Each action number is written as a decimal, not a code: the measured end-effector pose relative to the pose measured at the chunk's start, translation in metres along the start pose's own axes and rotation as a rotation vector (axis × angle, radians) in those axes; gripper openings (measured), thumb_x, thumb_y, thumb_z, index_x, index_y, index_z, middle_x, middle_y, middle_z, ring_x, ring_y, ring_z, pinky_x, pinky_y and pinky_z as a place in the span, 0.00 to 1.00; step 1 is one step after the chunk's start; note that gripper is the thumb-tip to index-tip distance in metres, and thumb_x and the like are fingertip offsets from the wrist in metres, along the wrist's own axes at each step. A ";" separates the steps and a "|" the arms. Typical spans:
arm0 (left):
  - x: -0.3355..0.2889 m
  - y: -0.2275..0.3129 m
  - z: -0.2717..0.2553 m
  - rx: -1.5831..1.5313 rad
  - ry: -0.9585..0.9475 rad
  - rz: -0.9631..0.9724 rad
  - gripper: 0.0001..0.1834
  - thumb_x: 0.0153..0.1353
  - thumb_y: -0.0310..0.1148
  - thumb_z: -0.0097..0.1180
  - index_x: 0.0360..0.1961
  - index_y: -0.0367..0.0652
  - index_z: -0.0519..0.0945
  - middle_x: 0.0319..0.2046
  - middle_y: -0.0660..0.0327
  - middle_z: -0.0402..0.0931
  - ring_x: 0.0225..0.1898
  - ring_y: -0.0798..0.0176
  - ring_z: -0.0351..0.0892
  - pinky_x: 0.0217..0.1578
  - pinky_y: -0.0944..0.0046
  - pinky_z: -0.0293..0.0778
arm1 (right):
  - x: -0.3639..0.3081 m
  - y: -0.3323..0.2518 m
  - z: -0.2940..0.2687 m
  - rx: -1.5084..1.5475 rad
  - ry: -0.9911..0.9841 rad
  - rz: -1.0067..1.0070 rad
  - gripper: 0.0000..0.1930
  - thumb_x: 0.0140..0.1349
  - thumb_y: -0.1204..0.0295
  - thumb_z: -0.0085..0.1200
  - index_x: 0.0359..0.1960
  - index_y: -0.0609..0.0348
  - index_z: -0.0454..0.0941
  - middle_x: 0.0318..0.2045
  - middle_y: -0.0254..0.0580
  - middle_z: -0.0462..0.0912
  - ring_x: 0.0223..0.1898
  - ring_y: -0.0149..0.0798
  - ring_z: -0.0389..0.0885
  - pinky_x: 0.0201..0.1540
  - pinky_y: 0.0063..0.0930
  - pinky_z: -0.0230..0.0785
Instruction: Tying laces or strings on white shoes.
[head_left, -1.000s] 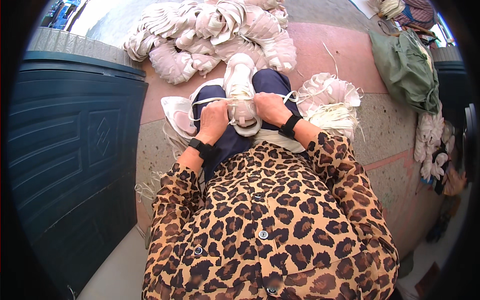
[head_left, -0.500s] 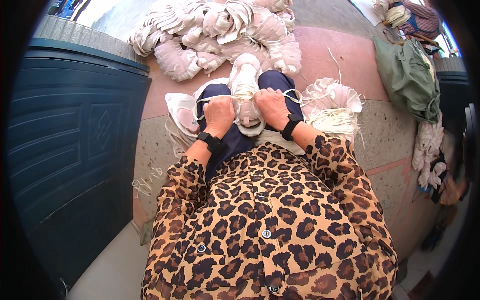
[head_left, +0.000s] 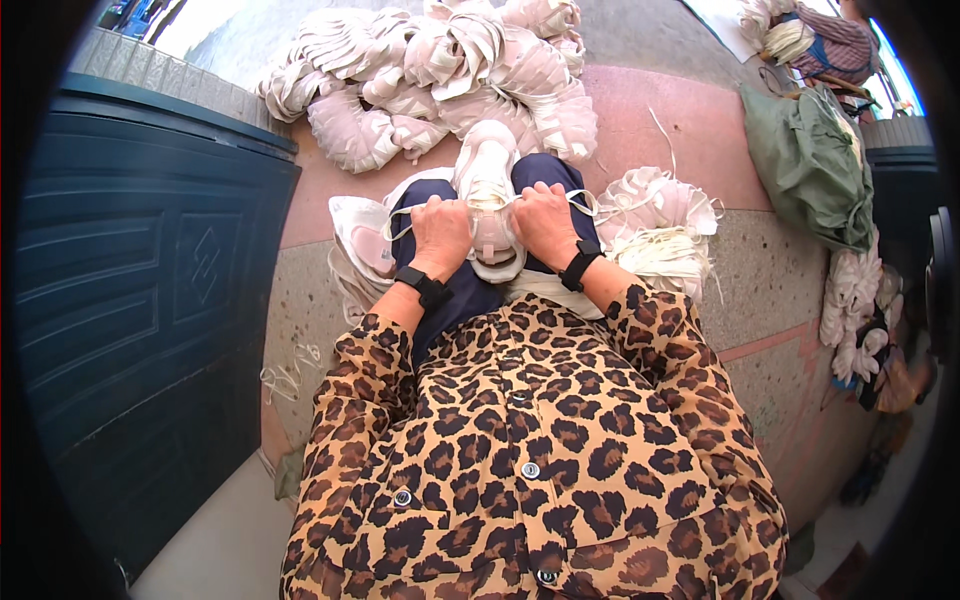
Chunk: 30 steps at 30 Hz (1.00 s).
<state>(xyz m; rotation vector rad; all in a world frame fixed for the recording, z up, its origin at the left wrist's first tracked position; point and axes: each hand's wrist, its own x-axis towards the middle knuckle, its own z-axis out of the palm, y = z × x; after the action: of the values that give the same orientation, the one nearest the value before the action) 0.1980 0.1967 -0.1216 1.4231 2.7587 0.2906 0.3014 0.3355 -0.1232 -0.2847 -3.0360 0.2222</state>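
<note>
A pale pink and white shoe (head_left: pixel 491 232) stands between my knees, its toe pointing away from me. White laces run through its front. My left hand (head_left: pixel 441 235) is closed on one end of the shoelace (head_left: pixel 402 211) at the shoe's left side, and a loop hangs out past the knuckles. On the right side, my right hand (head_left: pixel 546 225) grips the other end, with its loose part curling over my right knee. Both fists sit level, close against the shoe. The fingertips are turned under and hidden.
Ahead lies a big heap of pink and white shoe uppers (head_left: pixel 440 80). More pink pieces (head_left: pixel 665 195) and a bundle of cream laces (head_left: pixel 660 250) lie by my right knee, another piece (head_left: pixel 365 240) by my left. A green sack (head_left: pixel 810 165) stands right; a dark blue door (head_left: pixel 150 290) is left.
The view has shifted slightly. Both hands keep hold of the lace ends beside the shoe, with hardly any movement.
</note>
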 end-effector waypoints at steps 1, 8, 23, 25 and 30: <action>0.000 0.002 0.001 0.058 -0.013 0.016 0.04 0.42 0.28 0.50 0.18 0.43 0.77 0.21 0.60 0.76 0.31 0.58 0.73 0.32 0.57 0.62 | 0.000 0.000 0.000 0.003 -0.001 -0.001 0.03 0.42 0.71 0.52 0.18 0.53 0.78 0.23 0.35 0.75 0.32 0.35 0.71 0.37 0.31 0.56; -0.013 0.013 -0.003 0.011 0.121 -0.084 0.08 0.48 0.37 0.54 0.24 0.45 0.79 0.22 0.63 0.75 0.33 0.60 0.70 0.34 0.59 0.59 | -0.007 -0.010 -0.006 -0.010 -0.086 0.015 0.06 0.47 0.68 0.51 0.22 0.56 0.77 0.25 0.36 0.73 0.35 0.37 0.69 0.38 0.32 0.54; 0.013 -0.010 -0.002 -0.126 0.328 0.034 0.08 0.47 0.30 0.51 0.29 0.42 0.78 0.32 0.59 0.76 0.39 0.56 0.70 0.38 0.56 0.65 | 0.002 0.009 0.013 0.151 0.044 0.003 0.05 0.47 0.73 0.49 0.27 0.56 0.74 0.27 0.39 0.77 0.34 0.39 0.74 0.37 0.34 0.61; 0.018 -0.016 -0.003 -0.004 -0.065 0.168 0.07 0.46 0.28 0.50 0.27 0.42 0.77 0.28 0.60 0.77 0.38 0.56 0.70 0.37 0.57 0.65 | 0.007 0.003 0.010 -0.058 -0.072 -0.045 0.06 0.46 0.73 0.49 0.28 0.56 0.75 0.26 0.38 0.76 0.35 0.38 0.73 0.37 0.32 0.60; 0.024 -0.021 -0.004 0.131 -0.087 0.218 0.05 0.45 0.26 0.49 0.25 0.42 0.77 0.24 0.59 0.77 0.36 0.57 0.71 0.34 0.59 0.67 | 0.020 0.006 -0.003 -0.147 -0.137 -0.189 0.05 0.42 0.73 0.52 0.24 0.52 0.78 0.29 0.35 0.72 0.38 0.36 0.67 0.40 0.31 0.53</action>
<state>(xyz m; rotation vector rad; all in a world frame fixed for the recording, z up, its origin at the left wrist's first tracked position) 0.1671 0.2034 -0.1197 1.7275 2.5991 0.0498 0.2831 0.3455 -0.1199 0.0104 -3.1938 0.0048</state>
